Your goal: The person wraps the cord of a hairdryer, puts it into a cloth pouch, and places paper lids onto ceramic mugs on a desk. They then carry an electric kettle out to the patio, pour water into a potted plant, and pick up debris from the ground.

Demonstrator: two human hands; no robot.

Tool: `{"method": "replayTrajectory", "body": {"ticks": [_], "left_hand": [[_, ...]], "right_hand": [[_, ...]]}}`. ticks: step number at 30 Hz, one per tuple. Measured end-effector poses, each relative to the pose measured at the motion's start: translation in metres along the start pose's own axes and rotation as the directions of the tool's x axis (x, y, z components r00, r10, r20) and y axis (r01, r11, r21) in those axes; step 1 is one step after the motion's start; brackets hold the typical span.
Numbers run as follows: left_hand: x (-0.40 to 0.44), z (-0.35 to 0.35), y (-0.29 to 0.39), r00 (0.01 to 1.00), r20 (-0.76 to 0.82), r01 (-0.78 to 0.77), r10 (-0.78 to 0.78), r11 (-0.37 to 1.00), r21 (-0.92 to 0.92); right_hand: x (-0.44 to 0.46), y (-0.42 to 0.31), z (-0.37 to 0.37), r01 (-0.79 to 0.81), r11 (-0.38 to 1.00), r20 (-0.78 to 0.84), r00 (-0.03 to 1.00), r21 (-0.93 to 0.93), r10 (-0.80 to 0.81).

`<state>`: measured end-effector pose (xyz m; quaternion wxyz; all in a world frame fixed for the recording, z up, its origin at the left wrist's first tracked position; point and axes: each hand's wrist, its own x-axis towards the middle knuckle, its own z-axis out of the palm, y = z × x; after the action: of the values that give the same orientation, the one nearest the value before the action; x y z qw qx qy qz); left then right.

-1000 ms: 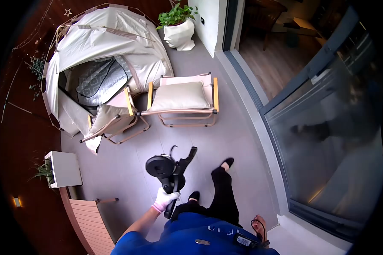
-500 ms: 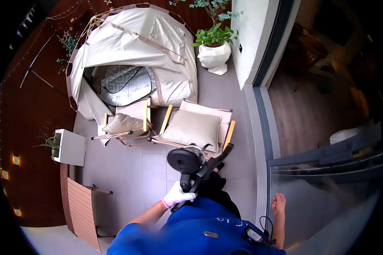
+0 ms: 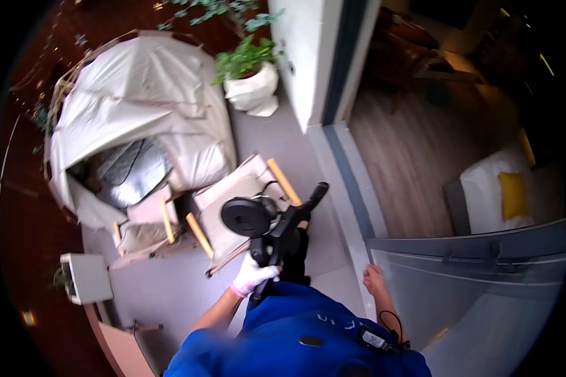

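Note:
My left hand point(image 3: 255, 274), in a white glove with a pink cuff, is wrapped round the handle of a black hand-held device point(image 3: 245, 217). That device has a round flat disc on one side and a long dark arm reaching up to the right; its exact kind I cannot make out. It hangs in front of my blue shirt and hides part of a folding chair point(image 3: 236, 192) with wooden armrests and a beige cushion. My bare right hand point(image 3: 373, 279) is held out beside the glass door, its fingers curled in with nothing visible in them.
A beige tent point(image 3: 138, 81) stands at the upper left, a second chair point(image 3: 146, 237) before its opening. Around are a white planter point(image 3: 251, 93) with a green plant, a white box planter point(image 3: 91, 278), and a pink-brown table point(image 3: 122, 345). A door track point(image 3: 352, 182) borders the wooden indoor floor point(image 3: 409, 163).
My view has turned toward the doorway, so the tent and chairs sit further left and more of the room shows. The black device stays in my left hand.

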<state>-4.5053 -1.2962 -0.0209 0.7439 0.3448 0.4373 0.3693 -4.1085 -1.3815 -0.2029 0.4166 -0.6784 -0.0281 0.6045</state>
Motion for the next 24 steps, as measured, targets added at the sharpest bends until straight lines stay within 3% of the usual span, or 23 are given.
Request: {"method": "replayTrajectory", "body": {"ticks": [4,7,8,11,13,15,17,18,21,24], "left_hand": [[0.098,-0.006,0.033,0.998,-0.044,-0.048,0.043,0.990,-0.133],[0.143,-0.015,0.061,0.998,-0.059,-0.030,0.019,0.983,-0.182],[0.160,-0.016,0.067,0.998,-0.059,-0.029,0.021,0.989,-0.143],[0.214,-0.017,0.090,0.999,0.008,-0.041,0.042,0.995,-0.091],[0.242,-0.011,0.109,0.995,0.055,-0.090,0.086,0.994,0.068],[0.258,-0.011,0.112,0.997,0.067,-0.038,0.030,0.993,0.115],[0.267,-0.012,0.101,0.998,0.061,0.012,-0.019,0.995,0.104],[0.270,-0.008,0.098,0.992,0.048,-0.124,0.116,0.967,0.222],[0.276,-0.006,0.089,0.999,0.039,-0.028,0.025,0.997,0.078],[0.277,-0.006,0.082,0.974,-0.046,0.219,-0.223,0.973,-0.076]], "right_hand": [[0.095,-0.059,0.106,-0.018,0.984,0.120,0.993,0.179,-0.003],[0.097,-0.111,0.136,0.057,0.993,0.161,0.984,0.101,-0.073],[0.097,-0.127,0.131,0.121,0.991,0.080,0.989,0.056,-0.126],[0.085,-0.181,0.094,0.254,0.951,-0.050,0.967,0.174,-0.249],[0.080,-0.201,0.060,0.267,0.948,-0.213,0.950,0.170,-0.229],[0.080,-0.206,0.028,0.256,0.946,-0.383,0.909,0.200,-0.165],[0.077,-0.209,0.000,0.263,0.961,-0.476,0.858,0.085,-0.193],[0.076,-0.211,-0.011,0.260,0.964,-0.534,0.823,0.052,-0.193],[0.080,-0.211,-0.042,0.168,0.983,-0.609,0.774,-0.067,-0.174],[0.087,-0.212,-0.051,0.043,0.990,-0.678,0.725,-0.135,-0.124]]}}
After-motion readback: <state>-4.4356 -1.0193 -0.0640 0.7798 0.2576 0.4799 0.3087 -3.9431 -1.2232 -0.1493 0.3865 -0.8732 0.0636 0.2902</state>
